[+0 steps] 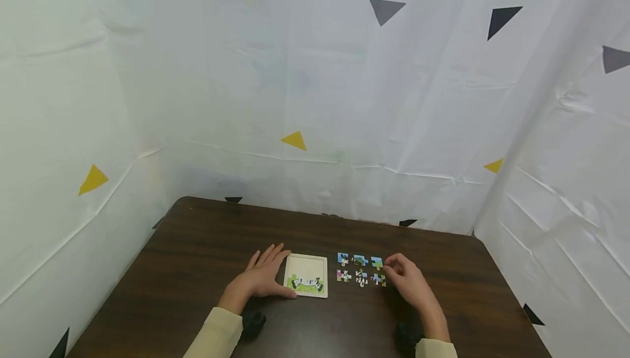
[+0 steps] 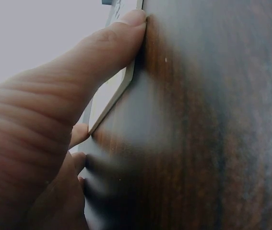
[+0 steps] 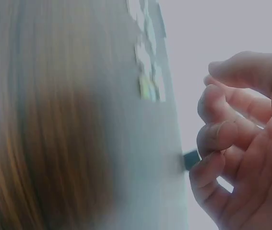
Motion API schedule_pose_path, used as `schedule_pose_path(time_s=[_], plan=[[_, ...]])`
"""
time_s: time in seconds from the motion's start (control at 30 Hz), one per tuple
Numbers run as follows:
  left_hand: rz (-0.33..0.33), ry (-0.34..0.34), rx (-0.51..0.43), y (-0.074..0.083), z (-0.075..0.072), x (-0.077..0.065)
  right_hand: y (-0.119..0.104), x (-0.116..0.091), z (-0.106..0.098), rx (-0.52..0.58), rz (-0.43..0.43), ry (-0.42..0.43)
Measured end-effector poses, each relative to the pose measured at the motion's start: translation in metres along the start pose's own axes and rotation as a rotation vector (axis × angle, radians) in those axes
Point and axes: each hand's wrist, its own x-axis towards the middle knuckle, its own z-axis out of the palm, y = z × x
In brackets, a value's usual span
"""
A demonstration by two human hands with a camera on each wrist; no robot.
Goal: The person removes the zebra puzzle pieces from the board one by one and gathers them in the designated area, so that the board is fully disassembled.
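Observation:
A square, pale wooden puzzle tray [image 1: 306, 263] lies on the dark table, with a zebra picture on green filling its lower part. My left hand [image 1: 263, 277] spans the tray's left side, fingers straight and spread. Its thumb [image 2: 109, 45] rests on the near edge, and the index finger is by the far left corner. Several loose jigsaw pieces [image 1: 361, 277] lie in two rows to the right of the tray. Beside the rightmost pieces is my right hand [image 1: 409, 281], raised above the table. Its fingers [image 3: 215, 136] are loosely bent, with nothing visible between them and the thumb.
The brown wood-grain table [image 1: 221, 238] has rounded far corners. A white cloth [image 1: 315, 90] with black, grey and yellow triangles hangs behind it and along both sides. Dark wrist devices [image 1: 253, 322] sit under both wrists.

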Motion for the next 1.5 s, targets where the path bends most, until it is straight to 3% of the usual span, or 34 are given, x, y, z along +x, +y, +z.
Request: schedule_pose_path(time_s=[0.3, 0.53, 0.73, 1.03, 1.27, 1.5], plan=[[0.021, -0.001, -0.006, -0.012, 0.005, 0.009, -0.043, 0.005, 0.032, 0.001, -0.122, -0.125], [-0.01, -0.013, 0.024, -0.022, 0.005, 0.019, -0.079, 0.017, 0.078, -0.104, -0.256, -0.252], [0.015, -0.017, 0.039, -0.034, 0.002, 0.027, -0.106, 0.023, 0.114, -0.172, -0.297, -0.339], [0.02, -0.035, 0.005, -0.041, 0.003, 0.025, -0.112, 0.026, 0.145, -0.271, -0.305, -0.369], [0.033, -0.027, 0.029, -0.052, 0.011, 0.029, -0.115, 0.024, 0.15, -0.228, -0.358, -0.402], [0.044, -0.039, 0.004, -0.049, 0.007, 0.03, -0.118, 0.026, 0.154, -0.193, -0.36, -0.408]])
